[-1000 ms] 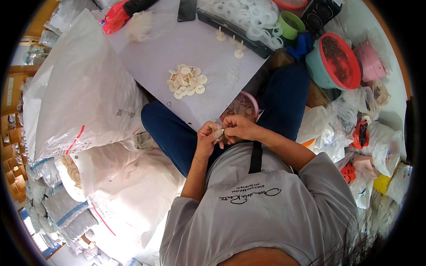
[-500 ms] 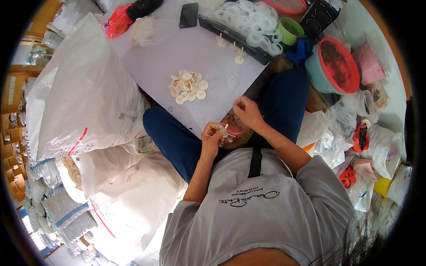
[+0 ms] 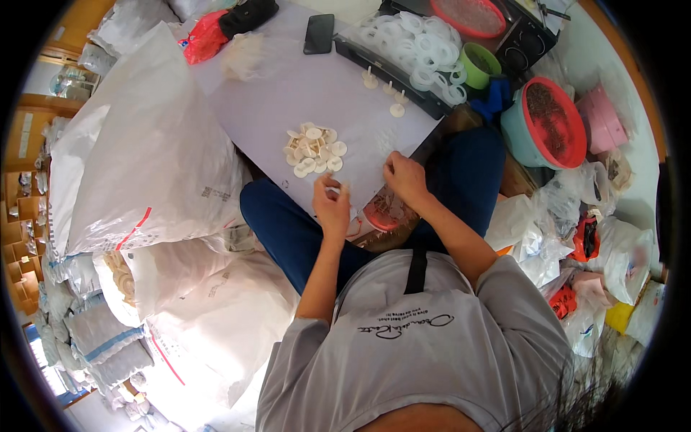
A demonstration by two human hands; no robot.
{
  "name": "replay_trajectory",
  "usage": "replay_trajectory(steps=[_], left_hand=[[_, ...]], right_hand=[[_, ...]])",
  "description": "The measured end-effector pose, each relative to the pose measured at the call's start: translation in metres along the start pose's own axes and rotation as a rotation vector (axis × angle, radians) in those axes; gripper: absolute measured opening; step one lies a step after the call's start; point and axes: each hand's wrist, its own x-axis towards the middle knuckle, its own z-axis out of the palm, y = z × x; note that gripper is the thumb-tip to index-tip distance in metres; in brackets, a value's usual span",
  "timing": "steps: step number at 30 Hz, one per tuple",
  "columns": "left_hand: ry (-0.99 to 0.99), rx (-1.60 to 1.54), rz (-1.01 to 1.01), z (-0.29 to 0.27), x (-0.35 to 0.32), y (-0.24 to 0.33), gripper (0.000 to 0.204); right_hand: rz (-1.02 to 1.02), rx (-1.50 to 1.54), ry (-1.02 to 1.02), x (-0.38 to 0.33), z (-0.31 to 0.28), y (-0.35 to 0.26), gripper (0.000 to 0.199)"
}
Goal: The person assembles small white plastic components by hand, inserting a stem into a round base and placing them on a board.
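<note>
Discs (image 3: 314, 151), best handled singly and lightly, are heaped at upper middle, just above the left hand (image 3: 332, 207); whether anything is gripped by it or the right hand (image 3: 406, 177) cannot be told.

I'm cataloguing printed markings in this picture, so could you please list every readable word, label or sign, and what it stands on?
Gray shirt: dark script with smaller print, upside down; wording withheld.
Upper white sack: dark print, too small to read.
Lower white sack: faint print, too small to read.
Red plastic at right: dark marks, too blurred to read.
Cream discs: no print discernible.
</note>
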Motion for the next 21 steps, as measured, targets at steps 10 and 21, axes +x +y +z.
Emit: replay_trajectory(steps=[10,21], left_hand=[[0.11,0.205,0.126,0.001,0.046,-0.05,0.024],[0.095,0.353,0.308,0.009,0.047,-0.023,0.025]], right_hand=[[-0.049,0.069,-0.069,0.001,-0.005,-0.004,0.011],[0.072,0.22,-0.161,-0.008,-0.01,-0.001,0.015]])
